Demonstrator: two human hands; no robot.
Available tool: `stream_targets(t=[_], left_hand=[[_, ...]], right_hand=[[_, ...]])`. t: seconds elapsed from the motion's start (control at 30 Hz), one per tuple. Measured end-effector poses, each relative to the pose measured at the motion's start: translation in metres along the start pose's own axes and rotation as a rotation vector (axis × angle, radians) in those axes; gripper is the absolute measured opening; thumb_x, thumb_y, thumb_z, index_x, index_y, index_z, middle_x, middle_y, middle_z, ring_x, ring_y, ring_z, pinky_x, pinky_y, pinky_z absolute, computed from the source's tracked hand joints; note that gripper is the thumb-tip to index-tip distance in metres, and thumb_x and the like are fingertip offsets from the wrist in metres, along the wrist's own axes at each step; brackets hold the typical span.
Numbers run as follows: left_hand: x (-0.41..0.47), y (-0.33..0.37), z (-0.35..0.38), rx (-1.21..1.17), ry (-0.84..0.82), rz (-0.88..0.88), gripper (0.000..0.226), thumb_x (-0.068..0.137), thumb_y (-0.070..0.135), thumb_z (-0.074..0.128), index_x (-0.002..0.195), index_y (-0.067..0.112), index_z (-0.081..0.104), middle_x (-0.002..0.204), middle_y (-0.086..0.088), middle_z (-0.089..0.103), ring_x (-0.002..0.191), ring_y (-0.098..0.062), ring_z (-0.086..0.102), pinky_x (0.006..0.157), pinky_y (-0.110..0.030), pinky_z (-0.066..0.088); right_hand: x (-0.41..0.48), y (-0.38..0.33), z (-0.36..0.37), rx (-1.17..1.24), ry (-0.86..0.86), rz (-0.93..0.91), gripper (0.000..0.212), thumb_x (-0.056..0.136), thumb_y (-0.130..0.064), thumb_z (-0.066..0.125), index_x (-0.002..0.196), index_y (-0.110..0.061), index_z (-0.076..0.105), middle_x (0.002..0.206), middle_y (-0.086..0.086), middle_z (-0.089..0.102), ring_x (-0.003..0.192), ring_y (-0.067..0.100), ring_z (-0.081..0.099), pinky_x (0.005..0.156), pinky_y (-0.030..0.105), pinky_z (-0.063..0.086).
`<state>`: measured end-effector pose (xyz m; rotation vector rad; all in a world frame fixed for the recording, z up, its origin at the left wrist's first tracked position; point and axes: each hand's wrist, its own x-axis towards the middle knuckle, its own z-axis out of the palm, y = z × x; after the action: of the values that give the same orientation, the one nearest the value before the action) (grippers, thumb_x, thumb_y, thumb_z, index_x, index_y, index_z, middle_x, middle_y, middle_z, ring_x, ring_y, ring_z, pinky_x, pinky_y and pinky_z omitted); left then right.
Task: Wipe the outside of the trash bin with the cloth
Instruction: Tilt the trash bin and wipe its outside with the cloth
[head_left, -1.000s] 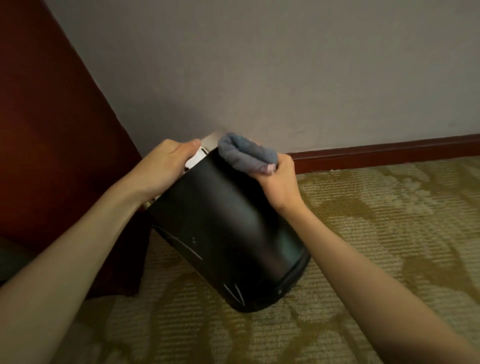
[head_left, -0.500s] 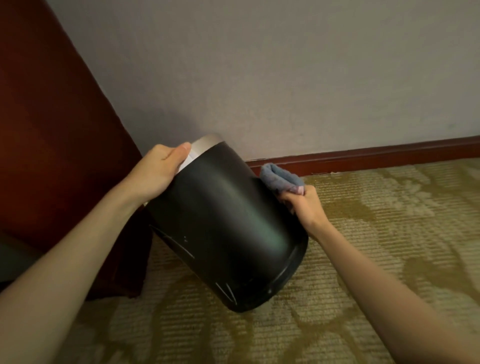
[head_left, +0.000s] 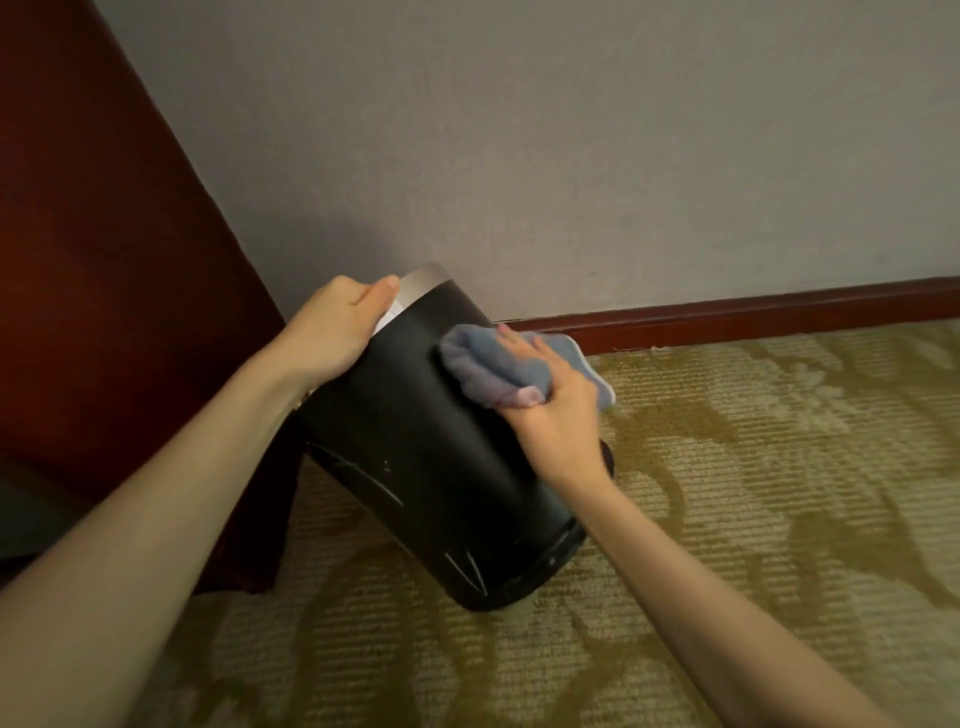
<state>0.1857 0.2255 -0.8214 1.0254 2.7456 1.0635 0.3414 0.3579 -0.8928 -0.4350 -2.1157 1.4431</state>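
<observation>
Close beside the wooden panel, left hand grips the tilted bin; right hand clutches the cloth.

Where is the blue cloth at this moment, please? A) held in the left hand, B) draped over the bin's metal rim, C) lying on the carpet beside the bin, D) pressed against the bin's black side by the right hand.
D: the right hand presses the blue cloth against the black side of the trash bin, while the left hand grips the bin at its metal rim.
</observation>
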Motion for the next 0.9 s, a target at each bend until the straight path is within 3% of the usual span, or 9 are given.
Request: stream_targets(t=[0.07, 0.13, 0.23, 0.37, 0.43, 0.57, 0.7, 0.9], left_hand=[[0.004, 0.003, 0.001, 0.028, 0.02, 0.007, 0.055, 0.098, 0.033, 0.038, 0.046, 0.015, 0.035, 0.047, -0.003, 0.034, 0.044, -0.016, 0.033, 0.048, -0.031, 0.027], [0.009, 0.004, 0.001, 0.038, 0.021, -0.001, 0.055, 0.097, 0.032, 0.038, 0.046, 0.012, 0.037, 0.049, -0.006, 0.036, 0.045, -0.017, 0.034, 0.048, -0.032, 0.026], [0.015, -0.001, 0.0, 0.039, -0.008, -0.053, 0.055, 0.097, 0.034, 0.038, 0.055, 0.001, 0.049, 0.057, -0.014, 0.043, 0.055, -0.018, 0.042, 0.056, -0.031, 0.031], [0.01, -0.008, -0.001, 0.005, -0.021, -0.058, 0.056, 0.097, 0.036, 0.037, 0.057, 0.0, 0.051, 0.058, -0.014, 0.044, 0.055, -0.017, 0.043, 0.054, -0.031, 0.03], [0.009, -0.008, -0.001, -0.009, -0.023, -0.056, 0.057, 0.097, 0.037, 0.037, 0.059, -0.003, 0.054, 0.059, -0.013, 0.045, 0.056, -0.017, 0.045, 0.055, -0.03, 0.031], [0.004, -0.003, -0.001, -0.015, -0.012, -0.032, 0.051, 0.097, 0.035, 0.037, 0.052, 0.011, 0.044, 0.053, -0.006, 0.041, 0.049, -0.016, 0.04, 0.048, -0.026, 0.031], [-0.002, -0.002, 0.0, -0.034, -0.009, 0.007, 0.049, 0.098, 0.033, 0.037, 0.055, 0.01, 0.042, 0.057, -0.01, 0.038, 0.054, -0.016, 0.038, 0.054, -0.032, 0.029], [-0.007, -0.001, 0.0, -0.067, -0.007, 0.028, 0.053, 0.097, 0.035, 0.039, 0.055, 0.003, 0.046, 0.058, -0.011, 0.041, 0.058, -0.016, 0.04, 0.058, -0.036, 0.035]], right_hand=[[-0.004, -0.015, 0.014, -0.192, -0.024, -0.228, 0.045, 0.08, -0.032, 0.055, 0.126, -0.034, 0.057, 0.142, -0.005, 0.051, 0.14, 0.025, 0.032, 0.115, 0.05, 0.018], [-0.008, -0.02, 0.024, -0.337, -0.061, -0.435, 0.051, 0.074, -0.031, 0.065, 0.125, -0.027, 0.062, 0.142, -0.004, 0.051, 0.141, 0.03, 0.029, 0.112, 0.058, 0.015], [-0.015, -0.014, 0.036, -0.527, -0.161, -0.695, 0.058, 0.068, -0.034, 0.077, 0.124, -0.024, 0.064, 0.143, -0.003, 0.051, 0.143, 0.033, 0.026, 0.111, 0.062, 0.012], [-0.029, 0.004, 0.038, -0.739, -0.296, -0.959, 0.063, 0.072, -0.048, 0.073, 0.127, -0.02, 0.061, 0.146, -0.001, 0.048, 0.145, 0.035, 0.018, 0.113, 0.062, 0.004], [-0.035, 0.011, 0.036, -0.792, -0.323, -1.011, 0.06, 0.077, -0.05, 0.066, 0.129, -0.019, 0.06, 0.147, -0.001, 0.047, 0.145, 0.033, 0.014, 0.113, 0.06, 0.002], [-0.047, 0.024, 0.029, -0.842, -0.349, -1.027, 0.052, 0.092, -0.051, 0.04, 0.129, -0.02, 0.06, 0.148, -0.002, 0.045, 0.145, 0.033, 0.014, 0.114, 0.059, 0.002], [-0.053, 0.029, 0.025, -0.885, -0.373, -1.074, 0.058, 0.079, -0.05, 0.065, 0.128, -0.021, 0.06, 0.147, -0.003, 0.046, 0.145, 0.032, 0.016, 0.113, 0.058, 0.004], [-0.032, 0.015, 0.017, -0.741, -0.374, -1.027, 0.057, 0.078, -0.051, 0.064, 0.127, -0.022, 0.062, 0.145, 0.0, 0.048, 0.144, 0.032, 0.02, 0.113, 0.058, 0.008]])
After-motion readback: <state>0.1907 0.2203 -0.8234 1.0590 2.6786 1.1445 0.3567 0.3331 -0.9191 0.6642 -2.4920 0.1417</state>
